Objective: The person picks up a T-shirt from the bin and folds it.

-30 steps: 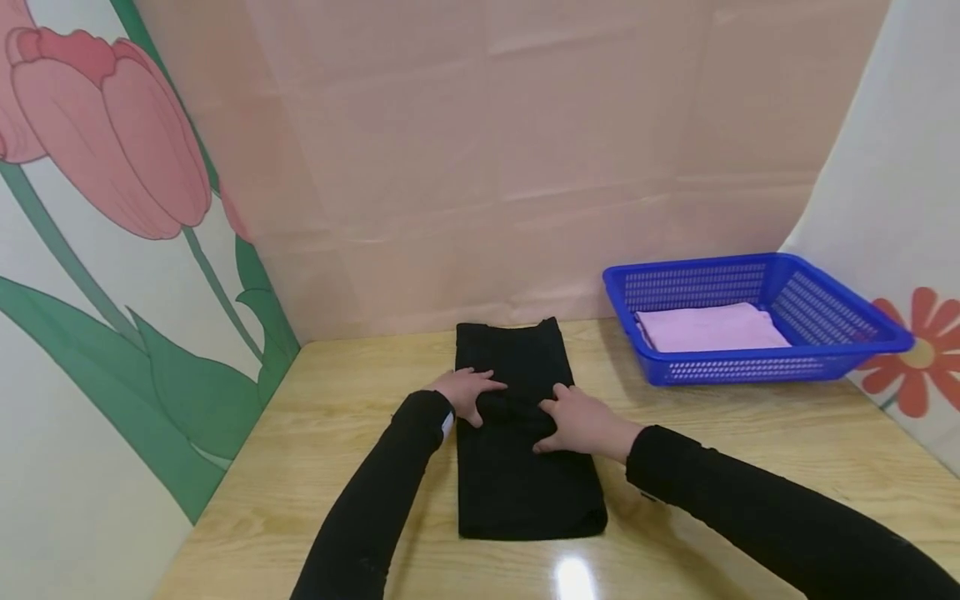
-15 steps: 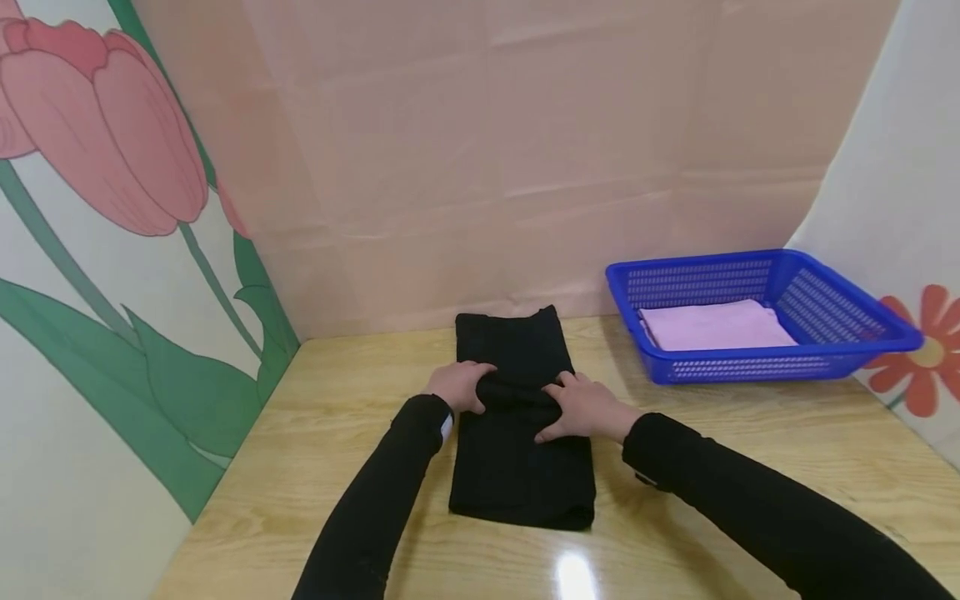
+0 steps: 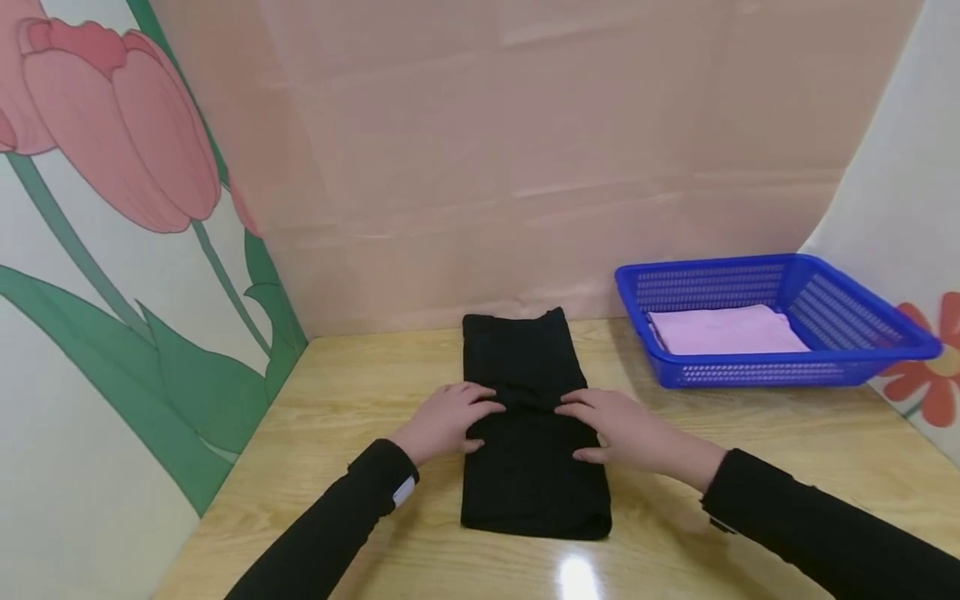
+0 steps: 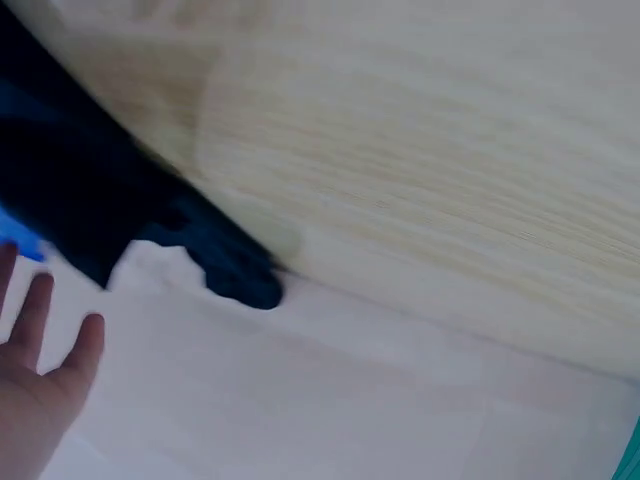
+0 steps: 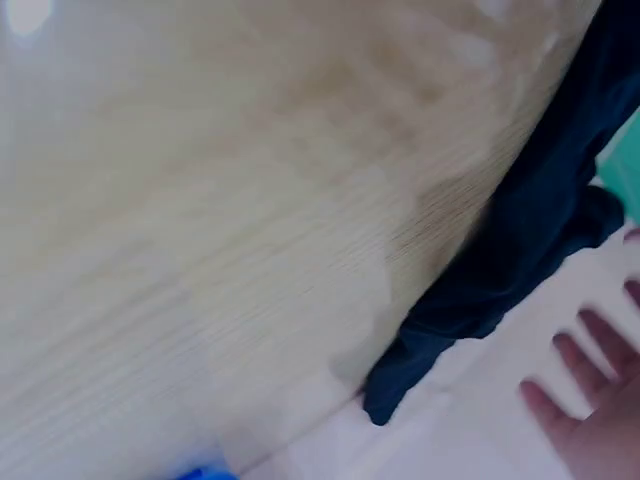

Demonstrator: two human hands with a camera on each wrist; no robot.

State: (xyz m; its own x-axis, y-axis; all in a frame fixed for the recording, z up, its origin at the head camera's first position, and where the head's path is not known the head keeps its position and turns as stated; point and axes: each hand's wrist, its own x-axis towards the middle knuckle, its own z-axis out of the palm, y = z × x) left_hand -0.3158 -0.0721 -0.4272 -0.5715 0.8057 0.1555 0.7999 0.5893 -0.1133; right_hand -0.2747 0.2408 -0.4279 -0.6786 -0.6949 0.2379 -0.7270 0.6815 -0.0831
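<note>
A folded black garment [image 3: 536,483] lies lengthwise on the wooden table, with a raised crease across its middle. My left hand [image 3: 446,419] is at the garment's left edge, its relaxed fingertips over the cloth near that crease. Across from it, my right hand [image 3: 618,429] reaches over the right edge with fingers spread. Neither hand pinches the cloth. In the left wrist view the fingers of the left hand [image 4: 45,385] stand apart beside the dark cloth [image 4: 100,180]. Spread fingers of the right hand [image 5: 600,400] also show in the right wrist view, beside the garment [image 5: 500,250].
At the back right stands a blue plastic basket [image 3: 750,372] with a folded pink cloth [image 3: 727,331] in it. A pinkish sheet [image 3: 420,167] hangs behind the wooden table [image 3: 375,375]. Panels painted with flowers stand at both sides.
Both hands have loosened from the bunched middle of the garment and drawn outward to its side edges, slightly nearer the front. The crease between them looks flatter. The head view has shifted a little.
</note>
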